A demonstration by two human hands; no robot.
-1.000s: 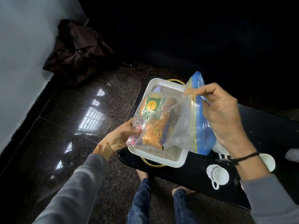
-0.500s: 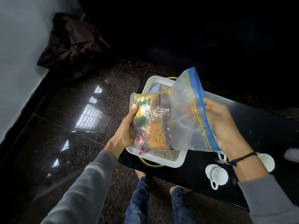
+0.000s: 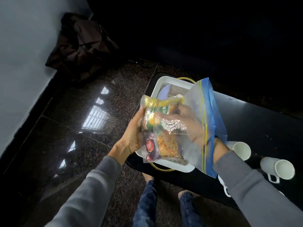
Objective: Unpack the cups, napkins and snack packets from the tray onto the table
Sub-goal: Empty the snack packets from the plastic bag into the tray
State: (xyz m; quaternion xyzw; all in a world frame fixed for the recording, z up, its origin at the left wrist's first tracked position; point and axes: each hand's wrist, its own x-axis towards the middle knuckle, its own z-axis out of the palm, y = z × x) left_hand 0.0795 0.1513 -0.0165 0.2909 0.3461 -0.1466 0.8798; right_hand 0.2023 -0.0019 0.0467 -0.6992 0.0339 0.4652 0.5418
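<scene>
Hands and a clear zip bag (image 3: pixel 193 102) fill the centre of my remote view. The change is this: a moment ago the right hand was outside, pinching the bag's blue-edged mouth. Now the right hand (image 3: pixel 186 128) is plunged inside the bag up to the wrist and shows through crinkled plastic, its fingers stretched onto the snack packets (image 3: pixel 167 145). Blur and glare stop me telling whether those fingers have closed on a packet yet. The left hand (image 3: pixel 131 136) has kept its place, clasping the bag's closed end from outside, with fingers curled round the plastic and the packets within. The bag hangs in the air just above the white tray (image 3: pixel 184 167), which sits on the black table (image 3: pixel 262 122). So the packets are still bagged and not yet on the table, and I judge that pulling them out is the step in hand. Two white cups (image 3: pixel 241 150) are already on the table, to the right of the tray. I cannot make out any napkins.
</scene>
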